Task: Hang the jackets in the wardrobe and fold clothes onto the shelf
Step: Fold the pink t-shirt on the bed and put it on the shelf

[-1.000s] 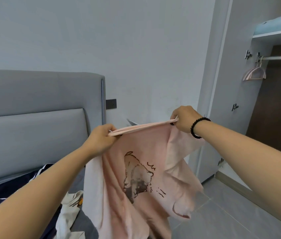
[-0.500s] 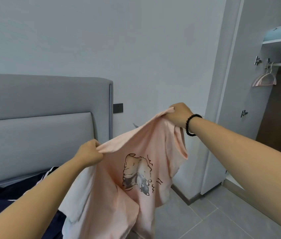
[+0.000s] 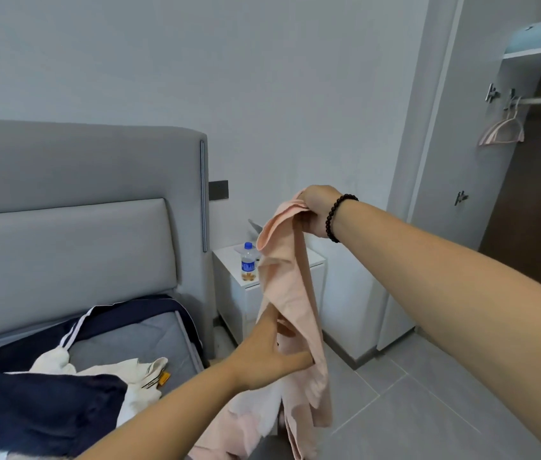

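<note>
One pink shirt (image 3: 290, 293), two hands, seen from the head camera.
Right hand (image 3: 314, 210) pinches its top, held high at centre; left hand (image 3: 270, 355), fingers spread, touches the cloth lower down. One bottle (image 3: 248, 266) stands behind; two pink hangers (image 3: 502, 131) hang far right.

Pale pink shirt (image 3: 290, 287), grey headboard (image 3: 80, 200), navy white-striped jacket (image 3: 103, 323), pink hanger (image 3: 502, 132)

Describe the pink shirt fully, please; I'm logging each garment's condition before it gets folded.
The pink shirt looks like soft, thin cotton, pale peach. It hangs lengthwise in a narrow, bunched drape above the floor, in front of the white nightstand. The right hand grips its gathered top edge; the left hand touches it lower down with extended fingers. Its lower part trails loosely out of the frame. No print shows from this side.
</note>
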The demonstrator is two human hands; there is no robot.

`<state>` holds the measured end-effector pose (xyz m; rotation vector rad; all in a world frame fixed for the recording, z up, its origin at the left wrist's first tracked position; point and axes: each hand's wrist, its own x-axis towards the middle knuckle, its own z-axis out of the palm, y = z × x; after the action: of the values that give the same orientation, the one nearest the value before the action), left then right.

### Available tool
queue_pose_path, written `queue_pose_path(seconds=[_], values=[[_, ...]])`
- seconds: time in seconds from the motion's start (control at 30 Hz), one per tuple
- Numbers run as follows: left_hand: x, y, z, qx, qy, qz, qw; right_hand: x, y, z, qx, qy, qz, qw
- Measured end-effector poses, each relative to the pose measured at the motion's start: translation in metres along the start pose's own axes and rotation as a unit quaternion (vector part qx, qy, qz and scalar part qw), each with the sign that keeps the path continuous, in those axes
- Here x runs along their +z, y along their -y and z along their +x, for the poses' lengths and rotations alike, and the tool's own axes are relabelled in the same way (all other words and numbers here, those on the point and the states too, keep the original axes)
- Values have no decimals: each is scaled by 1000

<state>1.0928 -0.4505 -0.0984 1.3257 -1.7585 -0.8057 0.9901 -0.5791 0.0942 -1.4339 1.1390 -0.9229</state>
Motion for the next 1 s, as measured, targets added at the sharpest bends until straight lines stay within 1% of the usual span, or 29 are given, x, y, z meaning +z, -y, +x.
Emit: queue_pose_path(seconds=[0.07,0.13,0.2,0.23,0.33,0.4,0.43,0.5,0.53,0.6,0.63,0.67,0.73,0.77,0.8,0.87,0.93,1.0], values=[[4,0,4,-16,34,-7,999,-9,-3,2,13,-38,92,995],[6,0,4,-32,69,4,997,-18,-5,-1,40,-47,193,979],[10,0,2,-48,80,24,995,-24,-7,-4,43,-52,213,975],[14,-3,2,-57,69,21,996,-26,-7,-5,46,-48,218,974],[25,-11,10,-68,-5,19,997,-29,-10,-8,61,-38,228,971],[29,-22,19,-76,-35,37,996,-29,-16,-6,47,-38,211,976],[29,-28,23,-85,-47,28,995,-28,-19,-4,35,-32,186,981],[28,-38,31,-102,-59,-52,992,-25,-29,-3,23,-6,121,992],[26,-43,35,-99,-69,-94,988,-25,-35,-6,33,26,127,991],[20,-55,44,-84,-111,-150,979,-29,-48,-17,61,102,168,979],[16,-60,48,-71,-135,-181,972,-33,-54,-24,71,117,179,974],[10,-64,52,-60,-151,-217,962,-38,-61,-33,78,111,198,971],[-1,-68,61,-45,-172,-272,946,-47,-82,-49,64,67,232,968],[-6,-67,64,-47,-176,-284,941,-48,-95,-58,48,41,223,973],[-11,-66,66,-52,-179,-286,940,-47,-110,-67,31,19,185,982],[-19,-66,71,-56,-188,-280,940,-39,-137,-81,-1,-7,60,998],[-23,-73,76,-50,-202,-269,940,-28,-154,-87,-36,-3,-47,998],[-26,-85,79,-44,-221,-263,938,-20,-166,-80,-48,-3,-139,989]])
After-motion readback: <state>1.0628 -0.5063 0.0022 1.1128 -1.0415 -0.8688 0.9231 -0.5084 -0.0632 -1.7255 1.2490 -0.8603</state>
